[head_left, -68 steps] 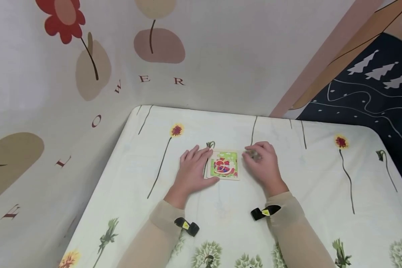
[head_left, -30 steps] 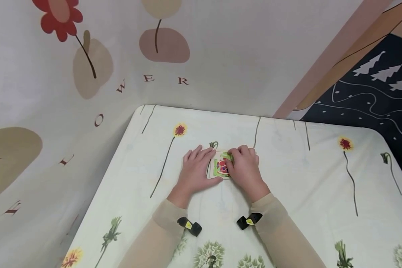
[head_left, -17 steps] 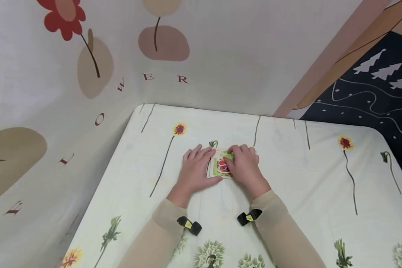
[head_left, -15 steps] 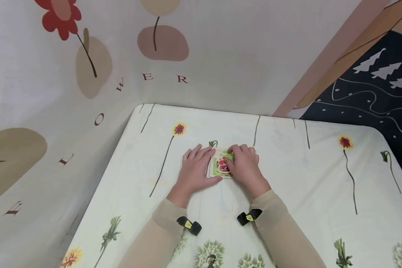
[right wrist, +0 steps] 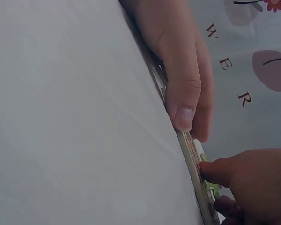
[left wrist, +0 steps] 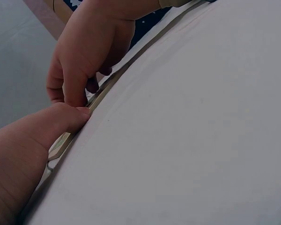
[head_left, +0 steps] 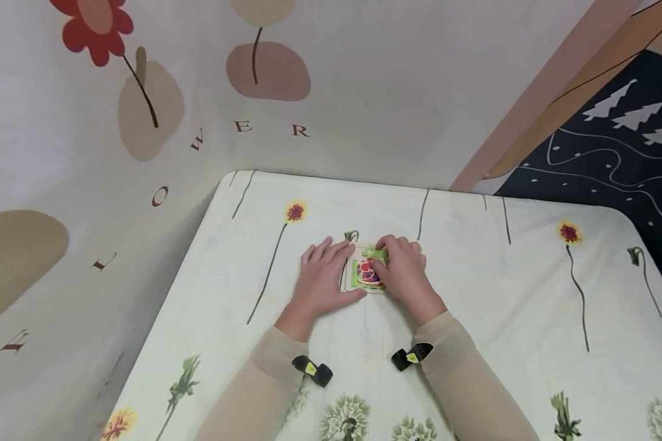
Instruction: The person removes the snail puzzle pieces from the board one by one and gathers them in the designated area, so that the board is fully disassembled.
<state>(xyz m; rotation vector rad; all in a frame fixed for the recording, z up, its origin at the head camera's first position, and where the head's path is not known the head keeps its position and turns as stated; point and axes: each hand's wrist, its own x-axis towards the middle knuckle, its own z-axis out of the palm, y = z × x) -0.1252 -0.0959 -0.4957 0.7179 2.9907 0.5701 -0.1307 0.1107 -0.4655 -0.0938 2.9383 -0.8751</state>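
A small square wooden puzzle (head_left: 358, 283) lies on the cloth, with a red and purple figure on a green ground. My left hand (head_left: 322, 278) rests at its left side, fingers spread, thumb along the near edge. In the left wrist view that thumb (left wrist: 79, 114) presses the board's edge. My right hand (head_left: 407, 269) is over the puzzle's right side and pinches a green puzzle piece (head_left: 372, 252) at the far edge. The green piece (right wrist: 212, 187) stands up from the board in the right wrist view. The right hand covers the puzzle's right part.
A white cloth (head_left: 507, 294) printed with flowers covers the table. A pale wall hanging (head_left: 364, 110) with lettering stands behind and to the left, and a dark blue printed fabric (head_left: 596, 147) at the right. Both wrists wear black cameras.
The right hand has come in from the right onto the puzzle. The green piece at the far edge has tilted up, baring pale wood beneath. The left hand has stayed at the left side.
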